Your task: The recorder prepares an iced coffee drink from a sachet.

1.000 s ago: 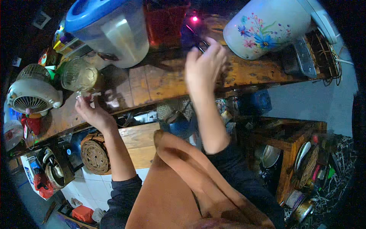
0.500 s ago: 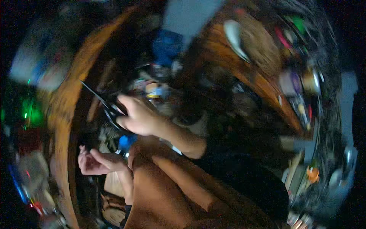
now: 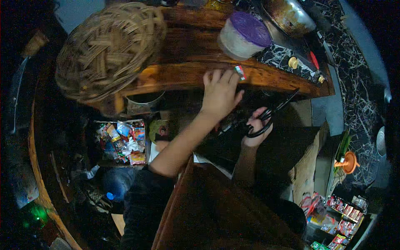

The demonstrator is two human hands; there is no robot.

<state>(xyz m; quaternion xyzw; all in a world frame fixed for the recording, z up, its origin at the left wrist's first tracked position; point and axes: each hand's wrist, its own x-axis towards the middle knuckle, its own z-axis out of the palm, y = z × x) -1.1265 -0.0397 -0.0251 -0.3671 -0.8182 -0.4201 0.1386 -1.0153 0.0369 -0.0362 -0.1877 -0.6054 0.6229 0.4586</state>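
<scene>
My left hand (image 3: pixel 221 93) reaches over the front edge of the wooden counter (image 3: pixel 183 71), fingers apart and bent down onto the wood. Right beside its fingertips lies a small red, white and green packet (image 3: pixel 240 72); whether they touch it I cannot tell. Lower and to the right, my right hand (image 3: pixel 257 131) is closed around the handles of black scissors (image 3: pixel 271 113), whose blades point up and to the right. Above the left hand, a tub with a purple lid (image 3: pixel 251 30) stands on the counter.
A woven basket (image 3: pixel 110 52) fills the counter's left part. A metal pan (image 3: pixel 289 16) sits at the far right. Below are a box of colourful sachets (image 3: pixel 125 141) and a cardboard box (image 3: pixel 306 162). Hanging sachets (image 3: pixel 346 212) and an orange object (image 3: pixel 349 162) are at right.
My view has swung round to the right, bringing the counter, basket and tub in front of me. The left hand has come up to the counter's edge; the scissors stay in my right hand.
</scene>
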